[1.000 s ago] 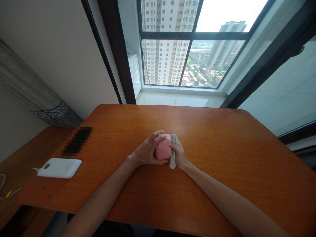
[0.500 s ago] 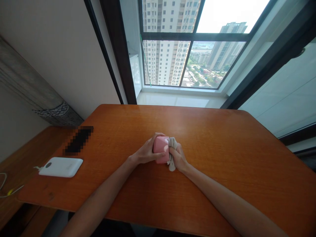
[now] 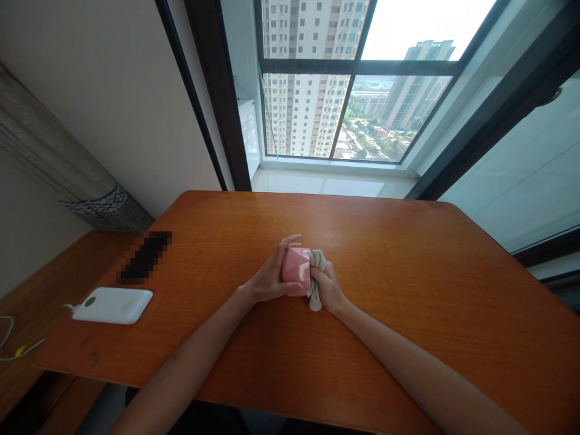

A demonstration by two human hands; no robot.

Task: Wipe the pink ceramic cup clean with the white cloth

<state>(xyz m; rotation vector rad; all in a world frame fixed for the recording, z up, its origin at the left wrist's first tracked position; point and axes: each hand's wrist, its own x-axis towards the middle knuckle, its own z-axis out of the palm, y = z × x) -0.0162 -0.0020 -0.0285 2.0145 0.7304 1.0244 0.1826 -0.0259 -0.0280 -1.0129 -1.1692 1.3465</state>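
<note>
Holds a small pink box [image 3: 295,264] in front of the body, near the middle of the worktop [image 3: 408,260], likely for easy reach of both arms. Grasps it from its left side in the left hand [image 3: 270,278], with the thumb low across the near face and the fingers around the far side, some raised and spread, seemingly to steady it while leaving the right side open to the other hand. Pinches a bunched grey cloth [image 3: 316,298] in the right hand [image 3: 333,292], with the thumb laid toward the box and an end of the cloth hanging below; gathers the folds close in at the box's right side, probably for a firmer hold than with a spread cloth. Impossible to tell, from this angle, whether resting the box on the worktop or carrying it slightly clear. Has a white flat device [image 3: 113,305] lying farther out, near the worktop's left edge, well apart from both hands, perhaps so placed to suit the cord [image 3: 69,307] at its left end. Just behind that, a dark pixelated patch [image 3: 145,257]. Farther off to the left, a grey curtain [image 3: 77,175]; straight ahead, past the worktop's far edge, a large window [image 3: 356,67].
</note>
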